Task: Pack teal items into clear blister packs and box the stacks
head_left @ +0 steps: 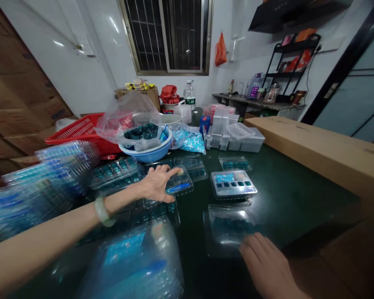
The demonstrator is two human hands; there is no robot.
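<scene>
My left hand (157, 182), a pale bangle on its wrist, reaches over a clear plastic tray (184, 192) holding a blue, pen-like tool (178, 187). Its thumb and index finger are apart; the remaining fingers partly hide the tray. At the lower right my right hand (264, 259) has its fingers together at the corner of a clear plastic tray (218, 236), which shows dark teal pieces inside. The thumb of that hand is hidden. Just beyond stands a closed clear case (233, 185) with a light-blue packet, a row of dark teal pieces and a blue tool.
Blurred stacks of filled clear cases stand at left (59, 170) and front (137, 261). A blue basin (148, 154), red basket (77, 129) and bag of light-blue packets (193, 143) sit behind. A large cardboard box (324, 153) borders the table's right side.
</scene>
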